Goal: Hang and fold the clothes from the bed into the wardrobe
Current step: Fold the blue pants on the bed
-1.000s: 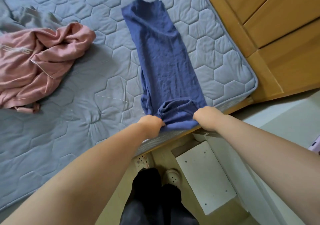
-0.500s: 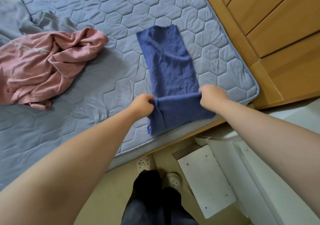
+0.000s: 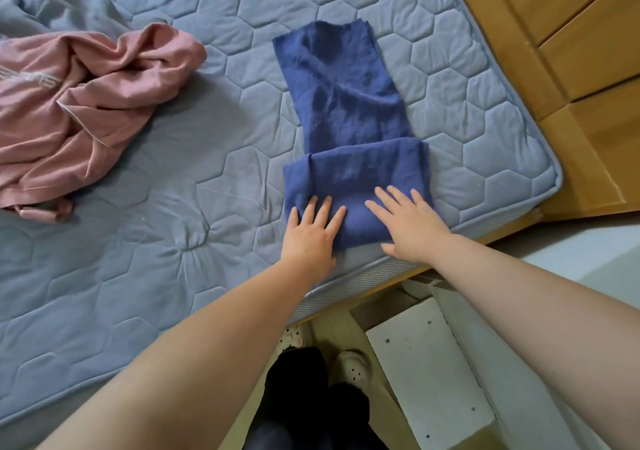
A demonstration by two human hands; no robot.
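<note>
1. Two light clog shoes [image 3: 353,366] with dark dots at bottom centre of the frame, under dark trousers [image 3: 301,397], standing on the floor just beside the bed edge.
2. White board [image 3: 429,370] with small dark dots lies on the floor just right of the shoes.
3. Left hand [image 3: 308,235]: flat, palm down, fingers straight and slightly spread. Fingertips press the lower-left corner of the blue garment [image 3: 346,103]; heel of the hand sits on the mattress [image 3: 156,269]. Nothing gripped.
4. Right hand [image 3: 412,228]: also flat, fingers straight and spread, pressing the lower-right part of the same cloth, thumb out near the mattress edge. Nothing gripped.
5. Blue garment is right of centre, near the mattress corner, a long narrow strip running away from the person. Its near end is turned over on itself into a folded flap [image 3: 360,169], and both hands rest on that flap.
6. Pink garment [image 3: 86,103] is crumpled at the left of the frame, well apart from the blue one.
7. Grey garment [image 3: 69,17] at upper left, partly under the pink one.
8. Wooden panelled furniture [image 3: 571,34] fills the upper right, just beside the mattress.
</note>
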